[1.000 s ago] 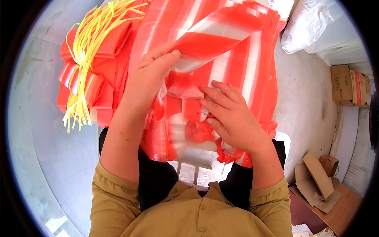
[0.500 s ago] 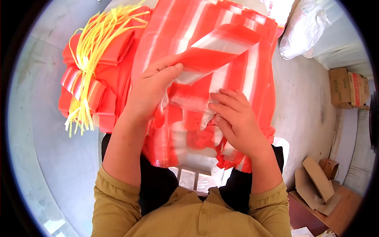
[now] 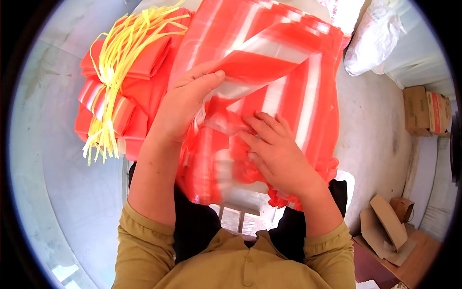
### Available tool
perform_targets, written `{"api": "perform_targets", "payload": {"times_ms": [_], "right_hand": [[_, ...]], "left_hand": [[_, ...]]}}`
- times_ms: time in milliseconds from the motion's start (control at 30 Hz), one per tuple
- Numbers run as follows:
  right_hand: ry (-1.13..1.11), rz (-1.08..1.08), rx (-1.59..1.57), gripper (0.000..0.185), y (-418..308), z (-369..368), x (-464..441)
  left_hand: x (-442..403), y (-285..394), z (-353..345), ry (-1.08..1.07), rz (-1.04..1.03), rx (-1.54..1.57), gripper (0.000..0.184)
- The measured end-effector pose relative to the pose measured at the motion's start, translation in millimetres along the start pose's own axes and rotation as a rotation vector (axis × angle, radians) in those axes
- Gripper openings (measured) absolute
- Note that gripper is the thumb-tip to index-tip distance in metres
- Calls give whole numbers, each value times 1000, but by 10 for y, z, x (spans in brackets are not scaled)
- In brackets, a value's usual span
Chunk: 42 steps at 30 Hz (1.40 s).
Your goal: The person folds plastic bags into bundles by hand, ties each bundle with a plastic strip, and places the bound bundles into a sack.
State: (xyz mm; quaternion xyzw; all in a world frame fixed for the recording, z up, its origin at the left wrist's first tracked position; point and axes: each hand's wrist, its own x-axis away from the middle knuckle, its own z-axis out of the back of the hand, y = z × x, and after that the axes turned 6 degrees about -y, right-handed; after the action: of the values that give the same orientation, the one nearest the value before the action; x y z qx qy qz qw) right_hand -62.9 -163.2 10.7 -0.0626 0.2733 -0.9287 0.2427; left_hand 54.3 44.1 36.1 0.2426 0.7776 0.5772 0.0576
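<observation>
Left hand: one, thumb and fingers [image 3: 195, 91] clamped on a raised bag.
Right hand: one, fingers [image 3: 272, 142] slightly apart and bent, at the crumpled plastic just right of the left hand; whether they pinched it, I could not tell.
Raised bag [image 3: 262, 65]: one, red and white, slanting up and right from the left thumb.
Bag pile [image 3: 313, 139]: one, striped red and white, beneath both hands; its layers could not be counted.
Yellow strips [image 3: 110, 79]: one bunch, left of the left hand, lying across folded red bags [image 3: 149, 55].
Sleeves [image 3: 144, 236]: two, tan, nearer the body than the hands.
White sack [image 3: 373, 41]: one, well beyond the right hand, up and right.
Opened carton [image 3: 387, 224]: one, well apart from the right hand, down and right.
</observation>
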Motion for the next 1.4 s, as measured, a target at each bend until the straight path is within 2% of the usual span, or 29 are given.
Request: {"api": "perform_targets", "payload": {"times_ms": [133, 233, 333, 433, 533, 633, 667, 767, 867, 967, 1067, 1167, 1200, 1300, 1400], "right_hand": [[-66, 82, 7, 54, -126, -83, -50], [-9, 203, -28, 54, -268, -232, -78], [-113, 291, -81, 50, -413, -530, -138], [-159, 451, -352, 50, -500, -465, -66], [10, 361, -279, 50, -425, -293, -51], [189, 115, -140, 46, -317, -178, -89], [176, 59, -161, 49, -325, -149, -131], [112, 77, 62, 51, -381, -87, -288], [119, 104, 90, 53, -330, -269, -534], [26, 79, 226, 50, -479, -457, -736], [-82, 243, 0, 43, -666, -893, -678], [-153, 498, -79, 43, -764, -984, -474], [-170, 512, -142, 32, -774, -934, -432], [-89, 465, -246, 25, -755, -744, -292], [27, 405, -155, 22, -628, -494, -167]], "left_hand": [[-25, 2, 108, -4, -29, -28, 37], [-13, 89, 94, -5, -64, -32, 37], [16, 236, 57, -17, -45, -94, 36], [42, 300, 43, 6, -18, -181, 34], [94, 308, 10, 7, -39, -167, 32], [60, 342, 58, -45, -19, -111, 30], [54, 334, 61, -48, -35, -110, 30], [75, 364, 12, -28, -11, -156, 29], [65, 387, -4, -5, 48, -217, 30], [11, 309, 52, 6, 42, -211, 32], [37, 282, 61, 10, -19, -206, 34], [17, 240, 72, -37, -24, -187, 37], [8, 221, 73, -59, -12, -177, 38], [1, 203, 13, -68, 48, -259, 38], [19, 213, -117, -129, 73, -333, 39]]}}
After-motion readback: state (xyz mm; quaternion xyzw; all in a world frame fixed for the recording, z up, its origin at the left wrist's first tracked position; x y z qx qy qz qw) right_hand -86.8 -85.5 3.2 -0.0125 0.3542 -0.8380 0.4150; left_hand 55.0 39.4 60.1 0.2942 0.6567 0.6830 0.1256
